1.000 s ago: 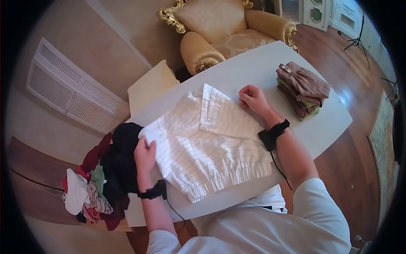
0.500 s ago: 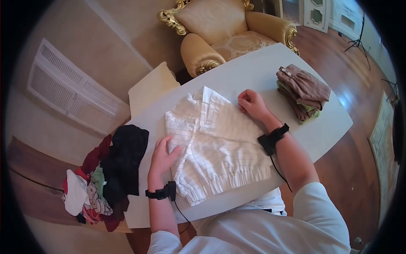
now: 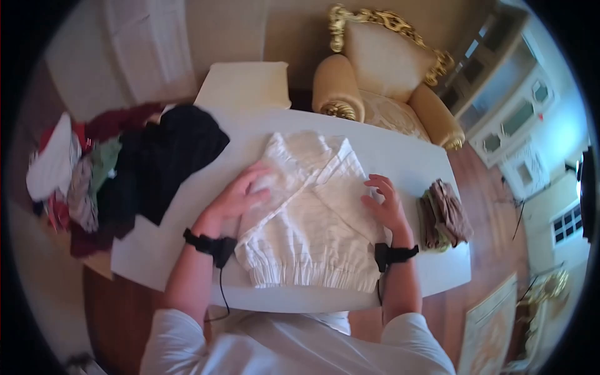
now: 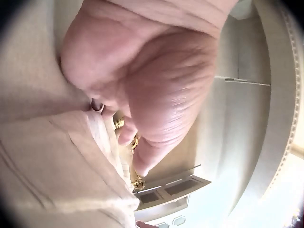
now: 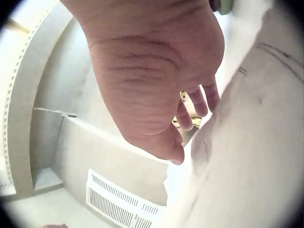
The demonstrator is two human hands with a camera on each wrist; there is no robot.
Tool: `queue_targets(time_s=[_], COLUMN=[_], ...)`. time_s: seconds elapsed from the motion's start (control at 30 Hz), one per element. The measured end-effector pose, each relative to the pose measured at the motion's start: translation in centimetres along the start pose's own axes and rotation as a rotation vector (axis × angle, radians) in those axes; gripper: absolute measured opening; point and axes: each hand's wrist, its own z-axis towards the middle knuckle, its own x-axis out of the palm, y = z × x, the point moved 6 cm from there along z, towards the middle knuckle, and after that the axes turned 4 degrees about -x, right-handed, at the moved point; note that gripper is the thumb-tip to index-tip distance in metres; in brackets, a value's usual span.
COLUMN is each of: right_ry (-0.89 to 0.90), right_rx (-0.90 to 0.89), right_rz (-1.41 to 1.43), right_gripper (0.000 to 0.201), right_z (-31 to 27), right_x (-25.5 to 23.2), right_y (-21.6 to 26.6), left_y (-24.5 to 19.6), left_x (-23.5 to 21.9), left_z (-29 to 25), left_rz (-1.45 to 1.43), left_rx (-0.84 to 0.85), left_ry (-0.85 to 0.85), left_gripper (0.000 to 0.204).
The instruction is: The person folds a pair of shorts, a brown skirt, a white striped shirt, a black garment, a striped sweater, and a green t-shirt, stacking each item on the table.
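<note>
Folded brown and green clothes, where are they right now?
In the head view, the folded brown and green clothes lie stacked near the right end of the white table, just right of the person's right hand.

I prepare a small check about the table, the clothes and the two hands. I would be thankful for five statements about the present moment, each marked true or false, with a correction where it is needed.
1. The white garment lies on the table. True.
2. Its gathered edge faces the armchair. False: it lies on the near side of the garment, away from the armchair.
3. The right hand holds the folded stack. False: it is at the right edge of the white garment, apart from the stack, and grips nothing.
4. The black cloth lies to the left of the white garment. True.
5. The left hand is at the left side of the white garment. True.
</note>
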Motion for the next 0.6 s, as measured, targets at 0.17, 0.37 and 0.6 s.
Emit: queue_targets(time_s=[0.17, 0.37, 0.6], right_ry=[0.289, 0.315, 0.134], right_rx=[-0.016, -0.180, 0.185], right_rz=[-0.065, -0.101, 0.048], right_gripper=[0.038, 0.039, 0.025], right_z=[-0.2, -0.5, -1.0], right_x=[1.7, 3.8, 1.0], right_y=[2.4, 3.3, -0.2], left_y=[0.2, -1.7, -0.4], left_x=[-0.9, 1.1, 0.0], left_z=[0.0, -0.6, 0.0], left_rz=[-0.081, 0.598, 0.238], left_rx=[-0.039, 0.115, -0.010], left_ry=[-0.066, -0.122, -0.103], left_gripper=[0.053, 0.064, 0.062])
